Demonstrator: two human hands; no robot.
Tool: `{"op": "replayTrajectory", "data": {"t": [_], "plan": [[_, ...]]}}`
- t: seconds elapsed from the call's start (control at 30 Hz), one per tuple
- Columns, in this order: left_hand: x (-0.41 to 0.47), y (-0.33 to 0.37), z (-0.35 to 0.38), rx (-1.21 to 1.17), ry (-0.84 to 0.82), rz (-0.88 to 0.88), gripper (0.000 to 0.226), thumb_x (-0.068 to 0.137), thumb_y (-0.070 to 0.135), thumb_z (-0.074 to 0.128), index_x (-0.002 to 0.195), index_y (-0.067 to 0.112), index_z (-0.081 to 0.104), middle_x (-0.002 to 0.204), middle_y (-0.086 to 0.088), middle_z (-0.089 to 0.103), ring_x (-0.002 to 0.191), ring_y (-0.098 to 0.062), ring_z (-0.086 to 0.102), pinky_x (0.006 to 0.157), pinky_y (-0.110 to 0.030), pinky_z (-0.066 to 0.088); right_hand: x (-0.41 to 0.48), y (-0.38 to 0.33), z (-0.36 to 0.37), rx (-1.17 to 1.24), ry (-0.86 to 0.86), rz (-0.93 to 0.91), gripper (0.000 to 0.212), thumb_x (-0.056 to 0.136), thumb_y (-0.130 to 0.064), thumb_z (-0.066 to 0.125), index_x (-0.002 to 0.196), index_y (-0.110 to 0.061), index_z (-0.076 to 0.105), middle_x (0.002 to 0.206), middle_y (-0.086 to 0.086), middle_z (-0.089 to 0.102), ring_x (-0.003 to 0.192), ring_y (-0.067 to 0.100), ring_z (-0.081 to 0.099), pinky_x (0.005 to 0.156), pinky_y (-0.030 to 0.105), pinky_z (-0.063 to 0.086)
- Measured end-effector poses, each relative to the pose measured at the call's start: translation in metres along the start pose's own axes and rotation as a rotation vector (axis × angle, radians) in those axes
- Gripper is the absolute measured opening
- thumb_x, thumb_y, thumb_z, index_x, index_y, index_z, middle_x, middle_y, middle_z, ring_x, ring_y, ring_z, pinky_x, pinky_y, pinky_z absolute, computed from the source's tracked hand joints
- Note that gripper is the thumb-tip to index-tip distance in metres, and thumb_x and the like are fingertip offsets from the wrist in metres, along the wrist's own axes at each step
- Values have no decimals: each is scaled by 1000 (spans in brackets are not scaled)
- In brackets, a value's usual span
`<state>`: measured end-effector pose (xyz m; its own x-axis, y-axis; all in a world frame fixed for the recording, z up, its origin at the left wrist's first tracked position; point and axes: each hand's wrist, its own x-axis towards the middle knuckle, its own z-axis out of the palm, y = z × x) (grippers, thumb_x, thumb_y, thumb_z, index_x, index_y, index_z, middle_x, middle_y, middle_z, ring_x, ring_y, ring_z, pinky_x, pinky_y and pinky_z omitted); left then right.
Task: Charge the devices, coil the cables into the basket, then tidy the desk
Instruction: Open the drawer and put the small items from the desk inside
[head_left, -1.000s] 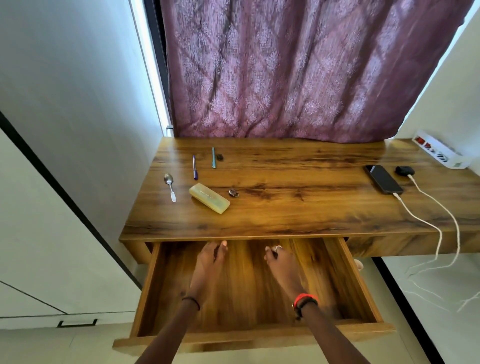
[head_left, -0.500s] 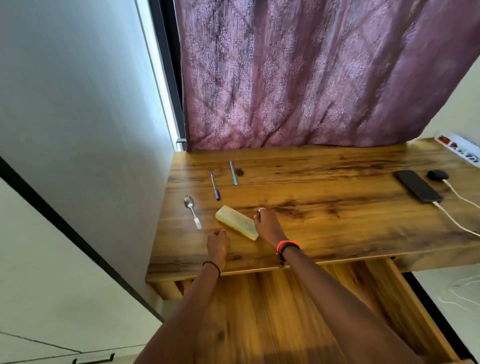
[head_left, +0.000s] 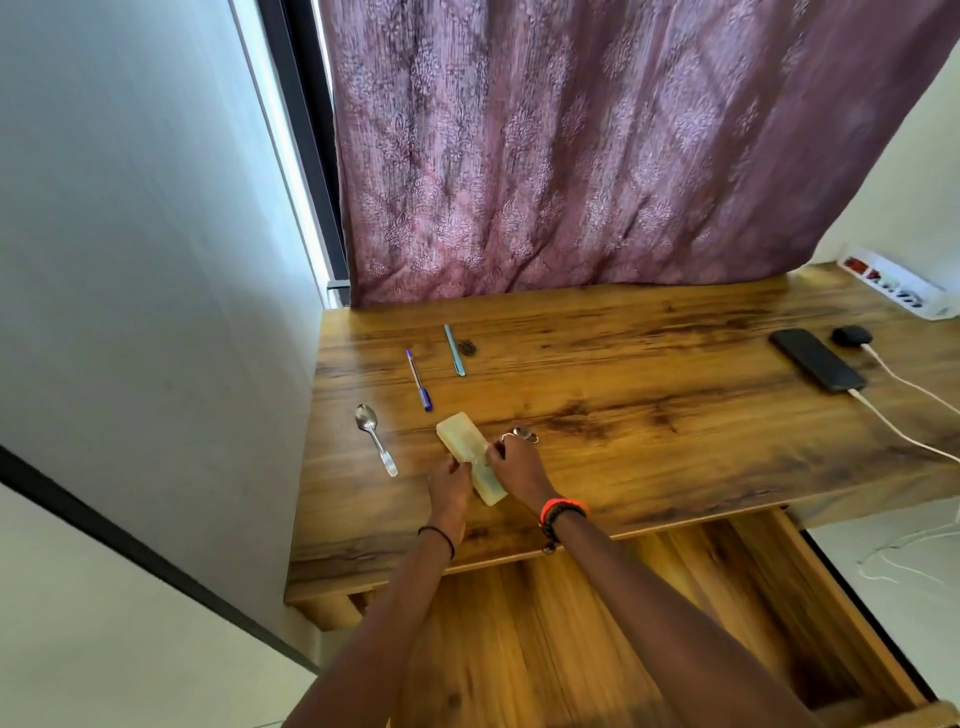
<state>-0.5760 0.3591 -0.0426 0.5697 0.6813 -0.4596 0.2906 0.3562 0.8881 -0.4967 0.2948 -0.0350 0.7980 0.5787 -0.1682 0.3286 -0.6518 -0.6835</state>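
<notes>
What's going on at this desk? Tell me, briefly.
A person is tidying the desk. The left hand and right hand grip a pale yellow case lying on it. The drawer below stands open. A spoon, blue pen and teal pen lie nearby; the phone sits plugged into a white cable.

Mauve patterned curtain (head_left: 571, 156), pale yellow case (head_left: 470, 457), blue pen (head_left: 418, 380), black phone (head_left: 815, 359)

A single wide-angle view comes from the person's head, at the near edge of the brown wooden surface (head_left: 649, 364), facing forward and steeply down. It sits close: the left hand (head_left: 451, 480) and right hand (head_left: 519, 465), gripping a pale yellow oblong box (head_left: 460, 436), lie mid-frame, forearms entering from below over the open wooden drawer (head_left: 519, 649). A mauve patterned curtain (head_left: 571, 156) fills the top.
</notes>
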Motion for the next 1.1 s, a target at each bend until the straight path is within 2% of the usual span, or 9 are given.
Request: {"op": "replayTrajectory", "data": {"t": [0.13,0.23,0.37,0.5,0.63,0.77,0.9,1.0,1.1], "plan": [[-8,-1,4,-8,-11,22,28,94,6,47,121,4,55,105,-9,61,85,-14,57,60,-19,46,-10,5,-4,92,29,52,22,93,-22,50,87,-3,59,82,6,60,76,19,57,63,31,41],[-15,-8,9,-12,-17,62,32,94,11,50,125,6,55,104,-4,62,84,-13,60,61,-22,49,-22,12,-10,169,61,85,27,93,-25,52,96,0,61,92,9,64,82,20,59,66,27,39],[-33,-17,14,30,-31,90,36,95,15,49,131,9,49,119,-8,59,88,-14,61,59,-21,50,-42,24,-19,257,87,111,26,92,-29,55,102,-5,61,94,2,63,82,12,56,67,25,43],[-54,-35,18,77,-76,137,37,96,22,49,132,17,48,123,-7,57,99,-18,62,70,-28,55,-65,42,-25,322,103,96,24,90,-26,59,109,-12,61,107,2,66,95,13,61,79,26,50],[-76,-56,21,138,-69,142,41,93,30,53,132,24,48,127,-8,49,106,-20,58,88,-43,54,-89,61,-29,333,81,77,21,88,-23,61,106,-11,63,106,4,67,93,11,60,82,25,50],[-96,-85,19,207,-77,175,45,92,28,54,135,20,46,127,-10,49,106,-21,58,87,-41,54,-117,83,-33,342,-15,88,15,85,-22,66,98,-17,62,101,4,68,92,14,64,85,38,55],[-115,-115,14,306,-96,142,48,92,23,55,138,17,43,124,-15,53,101,-20,62,78,-29,56,-143,91,-40,339,-146,154,16,85,-17,65,97,-10,58,96,9,66,80,19,66,66,29,57],[-147,-116,12,411,-105,94,48,94,23,51,140,15,39,128,-11,46,103,-15,57,88,-30,52,-162,96,-47,310,-269,201,18,86,-17,64,100,-9,55,97,10,67,78,18,68,65,27,58],[-166,-124,10,490,-124,34,45,97,22,44,141,14,34,121,-4,34,102,-14,48,95,-31,44,-174,102,-47,298,-367,238,20,86,-16,64,102,-10,54,97,11,68,83,20,70,73,34,59]]}}
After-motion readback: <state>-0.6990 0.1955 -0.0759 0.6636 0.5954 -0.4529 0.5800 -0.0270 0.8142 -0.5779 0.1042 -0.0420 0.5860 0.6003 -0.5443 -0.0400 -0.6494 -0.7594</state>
